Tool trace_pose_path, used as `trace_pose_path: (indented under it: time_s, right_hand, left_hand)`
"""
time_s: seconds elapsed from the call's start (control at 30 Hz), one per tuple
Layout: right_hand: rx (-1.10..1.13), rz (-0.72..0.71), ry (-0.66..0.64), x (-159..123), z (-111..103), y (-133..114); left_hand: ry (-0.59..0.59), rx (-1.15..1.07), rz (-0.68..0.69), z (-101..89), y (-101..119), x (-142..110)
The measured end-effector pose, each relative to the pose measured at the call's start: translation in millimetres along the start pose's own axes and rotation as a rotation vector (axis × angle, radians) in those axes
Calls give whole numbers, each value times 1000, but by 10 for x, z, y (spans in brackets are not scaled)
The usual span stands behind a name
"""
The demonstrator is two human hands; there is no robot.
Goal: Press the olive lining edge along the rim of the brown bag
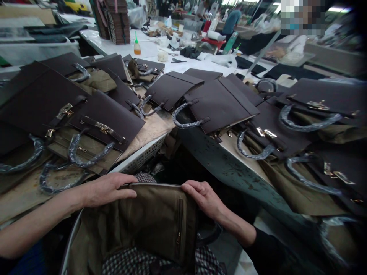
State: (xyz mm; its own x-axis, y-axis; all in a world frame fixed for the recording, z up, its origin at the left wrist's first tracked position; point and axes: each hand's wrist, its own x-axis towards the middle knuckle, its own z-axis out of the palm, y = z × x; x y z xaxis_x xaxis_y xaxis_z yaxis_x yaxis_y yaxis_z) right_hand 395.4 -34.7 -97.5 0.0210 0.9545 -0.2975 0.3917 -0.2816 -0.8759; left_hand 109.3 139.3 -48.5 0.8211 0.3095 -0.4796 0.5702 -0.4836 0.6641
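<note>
A handbag piece [160, 221] with an olive-brown lining lies across my lap, its lining side towards me. In the lining a zipped pocket [179, 225] runs up and down near the right side. My left hand [111, 188] grips the upper edge at the left, thumb on the lining side. At the upper right corner, my right hand [205, 198] pinches the same edge. The edge is stretched between both hands. Part of a dark handle [210, 235] shows below my right hand. Black-and-white checked cloth [129, 263] is visible beneath the bag.
Dark brown handbags [114, 118] with plastic-wrapped handles are heaped on the left table, and more handbags [223, 103] cover the right one. A white perforated crate edge [143, 152] borders the dark gap between them. Farther back stand a small bottle with a green nozzle [137, 46] and stacked brown pieces [117, 23].
</note>
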Motion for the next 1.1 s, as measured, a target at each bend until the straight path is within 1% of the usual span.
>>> trace_pose_path:
  time_s: [0.1, 0.17, 0.2, 0.23, 0.3, 0.33, 0.37, 0.4, 0.5, 0.57, 0.63, 0.77, 0.97, 1.03, 1.1]
  right_hand:
    - [-11, 45, 3, 22, -41, 25]
    - [-111, 45, -62, 69, -114, -7]
    - [-210, 5, -91, 101, -150, -46]
    - [-334, -59, -94, 136, -174, -103]
    - [-595, -220, -23, 212, -157, -256]
    - [-695, -290, 25, 251, -108, -343]
    - [-759, -343, 48, 288, -33, -429]
    - [-788, -379, 37, 325, 62, -507]
    - [-765, -406, -56, 423, 384, -654]
    - [-735, -385, -62, 473, 551, -674]
    - [-710, -382, -33, 505, 645, -656]
    - [-659, -427, 14, 532, 699, -601]
    - [-620, -454, 99, 540, 812, -559]
    - [-602, -449, 111, 545, 842, -543]
    - [-577, -426, 95, 560, 828, -528]
  left_hand:
    - [39, -52, 29, 13, -6, 71]
    - [54, -71, 4, 22, -25, 88]
    - [56, -73, -7, 25, -35, 89]
    - [60, -68, -16, 27, -42, 87]
    - [76, -33, -12, 28, -45, 81]
    - [90, -7, -2, 28, -38, 79]
    - [104, 21, 9, 30, -27, 77]
    - [118, 49, 22, 34, -13, 76]
    - [156, 140, 74, 63, 33, 74]
    - [175, 208, 119, 95, 45, 71]
    - [186, 276, 142, 128, 36, 69]
    - [218, 391, 137, 179, -5, 77]
    - [248, 479, 148, 250, -11, 101]
    - [254, 461, 118, 265, -27, 109]
    - [239, 386, 89, 258, -59, 111]
